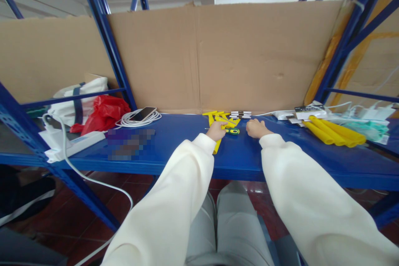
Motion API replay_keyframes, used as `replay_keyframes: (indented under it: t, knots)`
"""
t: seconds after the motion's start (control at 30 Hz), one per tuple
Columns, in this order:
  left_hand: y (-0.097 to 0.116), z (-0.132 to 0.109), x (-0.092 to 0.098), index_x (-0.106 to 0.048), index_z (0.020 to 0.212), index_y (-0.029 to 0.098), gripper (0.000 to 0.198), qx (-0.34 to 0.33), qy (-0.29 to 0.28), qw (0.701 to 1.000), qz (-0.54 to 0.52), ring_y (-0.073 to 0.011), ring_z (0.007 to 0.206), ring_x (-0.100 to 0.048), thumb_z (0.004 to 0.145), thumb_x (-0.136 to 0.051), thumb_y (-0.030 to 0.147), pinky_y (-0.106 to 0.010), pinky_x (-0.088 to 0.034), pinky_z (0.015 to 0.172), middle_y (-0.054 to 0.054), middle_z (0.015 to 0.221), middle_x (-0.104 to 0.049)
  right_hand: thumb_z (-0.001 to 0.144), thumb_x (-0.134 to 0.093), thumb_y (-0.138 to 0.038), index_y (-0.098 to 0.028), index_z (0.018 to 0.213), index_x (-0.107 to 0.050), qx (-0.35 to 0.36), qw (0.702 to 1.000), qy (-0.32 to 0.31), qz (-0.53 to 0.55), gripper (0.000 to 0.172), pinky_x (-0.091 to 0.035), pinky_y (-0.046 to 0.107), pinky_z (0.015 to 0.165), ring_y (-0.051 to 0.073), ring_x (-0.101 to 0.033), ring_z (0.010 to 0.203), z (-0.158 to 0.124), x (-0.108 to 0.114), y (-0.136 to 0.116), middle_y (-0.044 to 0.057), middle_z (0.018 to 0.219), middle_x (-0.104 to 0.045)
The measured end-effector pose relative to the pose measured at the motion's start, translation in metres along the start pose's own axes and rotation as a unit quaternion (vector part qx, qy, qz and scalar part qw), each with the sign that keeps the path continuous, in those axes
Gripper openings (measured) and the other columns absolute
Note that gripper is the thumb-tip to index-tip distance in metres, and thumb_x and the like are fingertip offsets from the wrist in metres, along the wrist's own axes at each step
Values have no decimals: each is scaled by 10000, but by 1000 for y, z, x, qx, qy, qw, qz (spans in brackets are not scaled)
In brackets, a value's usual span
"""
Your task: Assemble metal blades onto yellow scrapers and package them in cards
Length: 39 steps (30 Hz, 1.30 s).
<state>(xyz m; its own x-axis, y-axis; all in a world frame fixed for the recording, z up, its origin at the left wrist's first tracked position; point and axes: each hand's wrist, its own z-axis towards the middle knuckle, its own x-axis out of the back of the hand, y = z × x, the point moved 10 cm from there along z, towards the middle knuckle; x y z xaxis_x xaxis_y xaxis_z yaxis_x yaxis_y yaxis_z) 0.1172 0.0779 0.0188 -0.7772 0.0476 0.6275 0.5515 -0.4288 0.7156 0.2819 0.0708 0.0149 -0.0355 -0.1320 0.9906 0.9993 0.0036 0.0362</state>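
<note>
Several flat yellow pieces [230,123] lie in a loose pile near the back of the blue shelf [183,137]. My left hand [216,131] is at the left side of the pile, its fingers closed; what they grip is too small to make out. Just right of it is a screwdriver with a green and black handle [232,131]. My right hand [257,128] rests right of the screwdriver with curled fingers, and whatever may be inside is hidden. Behind the pile sits a small stack of white and black items [240,114].
Yellow rolled tubes [333,131] and small boxes [310,111] are at the right. At the left are a phone [144,114] on a coiled white cable, a red bag [104,113] and a power strip [82,142]. Cardboard [243,58] stands behind the shelf.
</note>
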Motion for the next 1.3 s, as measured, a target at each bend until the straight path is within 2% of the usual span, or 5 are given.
replay_keyframes:
  t: [0.13,0.37,0.83,1.1,1.3]
  knots:
    - [1,1,-2,-752,1256,121,522,-16,-8,1000,-8,-257,1094,-747,768,-626,-14,-409,-529,1082,-137,1233,-765,847,-542,-128,-181,936,-759,-6,985,61,164,240,-472,474,1022,290,-635,1131,13,1,8,134,1091,-743]
    - [14,-2,-7,-758,1251,137,508,-51,-38,998,-13,-232,954,-761,782,-599,21,-399,-593,975,-130,1208,-769,813,-604,-263,-203,716,-658,98,881,163,433,126,-499,375,959,216,-657,929,22,16,-6,42,868,-726]
    - [24,-6,-8,-742,1282,157,515,-63,-39,997,-11,-230,1018,-749,798,-615,36,-374,-583,990,-133,1263,-744,704,-646,-239,-203,669,-620,54,838,116,530,56,-494,370,921,199,-625,839,17,9,-8,0,742,-664]
    - [15,1,-10,-762,1241,175,491,-72,-24,996,-45,-222,1063,-730,790,-637,28,-384,-578,1017,-132,1311,-716,713,-661,-236,-216,822,-573,26,807,110,579,141,-500,350,903,188,-637,927,19,0,-3,15,909,-683]
    - [8,7,-6,-733,1267,108,484,-74,14,991,-109,-171,876,-743,792,-679,36,-345,-624,903,-195,1341,-681,788,-675,-324,-214,867,-639,-4,785,86,613,139,-512,335,842,224,-680,1018,15,-2,-1,56,1000,-749]
